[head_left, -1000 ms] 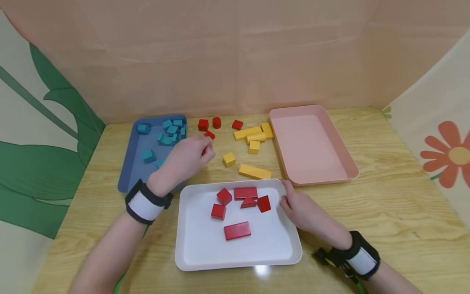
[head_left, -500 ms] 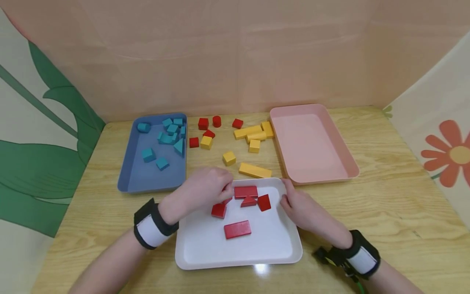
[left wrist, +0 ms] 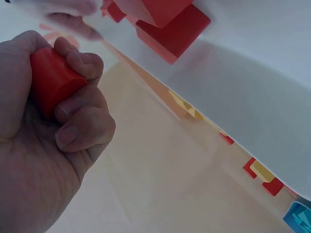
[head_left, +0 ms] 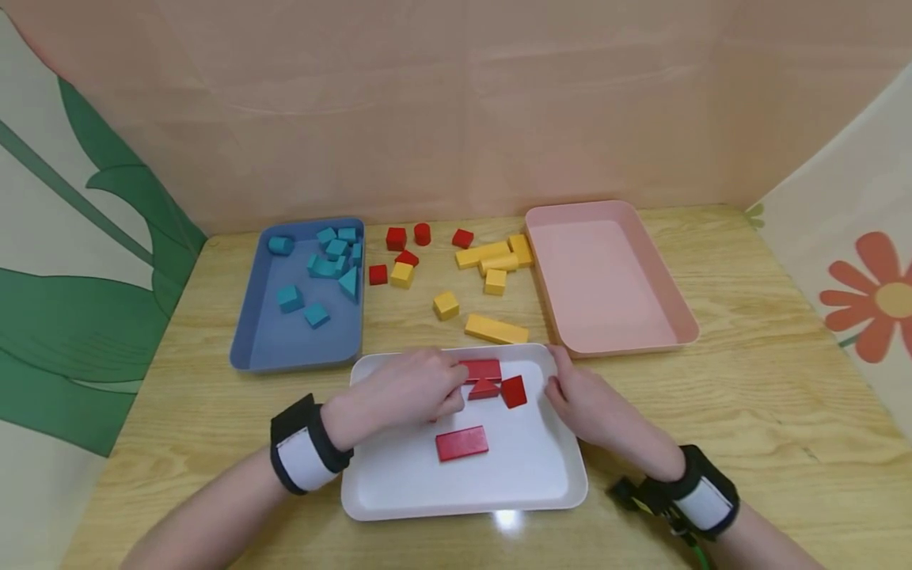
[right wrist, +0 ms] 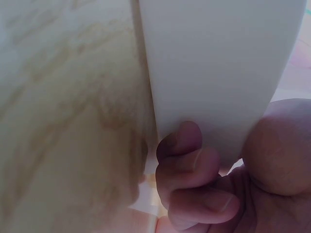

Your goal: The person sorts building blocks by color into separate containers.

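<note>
Fingers of the left hand curl round a red block over the white tray. Those of the right hand grip that tray's right rim near its far corner.

Has loose blocks on the table between left tray with more blocks and right tray, and before them front tray with other blocks inside, left hand above, right hand on its right rim.
</note>
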Demonstrator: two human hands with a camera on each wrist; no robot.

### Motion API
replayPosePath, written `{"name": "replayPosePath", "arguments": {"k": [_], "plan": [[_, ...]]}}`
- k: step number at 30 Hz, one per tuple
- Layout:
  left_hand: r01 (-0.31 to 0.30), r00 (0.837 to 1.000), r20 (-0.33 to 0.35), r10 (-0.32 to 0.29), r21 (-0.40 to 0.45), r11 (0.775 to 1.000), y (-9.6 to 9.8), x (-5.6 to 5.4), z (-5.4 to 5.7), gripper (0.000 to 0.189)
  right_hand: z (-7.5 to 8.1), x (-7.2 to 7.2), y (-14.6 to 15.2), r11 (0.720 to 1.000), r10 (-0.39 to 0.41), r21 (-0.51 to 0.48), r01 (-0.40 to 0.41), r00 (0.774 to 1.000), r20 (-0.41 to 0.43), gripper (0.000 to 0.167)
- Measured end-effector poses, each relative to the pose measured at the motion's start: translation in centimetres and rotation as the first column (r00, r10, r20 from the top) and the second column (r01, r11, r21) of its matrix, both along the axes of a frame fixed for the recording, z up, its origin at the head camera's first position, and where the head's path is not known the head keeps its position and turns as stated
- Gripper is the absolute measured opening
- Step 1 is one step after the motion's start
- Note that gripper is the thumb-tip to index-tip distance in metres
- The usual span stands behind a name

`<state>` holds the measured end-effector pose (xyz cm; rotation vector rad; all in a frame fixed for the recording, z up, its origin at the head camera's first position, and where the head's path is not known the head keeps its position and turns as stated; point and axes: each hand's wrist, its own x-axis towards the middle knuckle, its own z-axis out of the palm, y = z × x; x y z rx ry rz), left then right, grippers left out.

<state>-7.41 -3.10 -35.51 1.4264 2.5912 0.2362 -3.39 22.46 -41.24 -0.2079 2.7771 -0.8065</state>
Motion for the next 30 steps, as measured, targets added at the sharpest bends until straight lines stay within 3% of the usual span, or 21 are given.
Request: {"name": "replayPosePath", "arguments": {"k": [2, 7, 10, 21, 30], "plan": [[-0.005, 1.0, -0.024, 0.005, 0.004, 1.0, 0.0, 0.1, 0.0, 0.016, 0.0, 0.0, 0.0, 1.0, 0.001, 0.001, -0.001, 1.0, 0.001, 0.047], [-0.015, 0.995, -0.099, 0.013, -0.019, 1.0, -0.3, 0.0, 0.0, 0.059, 0.0, -0.1, -0.1, 1.0, 0.004, -0.002, -0.004, 1.0, 0.01, 0.048], [-0.018, 0.992, -0.123, 0.013, -0.038, 0.999, -0.4, -0.2, -0.1, 0.073, 0.1, -0.1, -0.1, 1.0, 0.009, -0.003, -0.009, 1.0, 0.009, 0.048], [-0.051, 0.993, -0.111, 0.044, -0.055, 0.997, -0.8, -0.6, 0.4, 0.081, 0.2, 0.0, -0.1, 1.0, -0.007, 0.009, 0.007, 0.999, 0.034, 0.049], [-0.142, 0.982, -0.142, 0.124, -0.13, 0.981, -2.1, -2.8, 1.3, 0.085, 0.1, 0.0, -0.1, 1.0, -0.008, 0.008, 0.008, 0.999, 0.034, 0.048]]}}
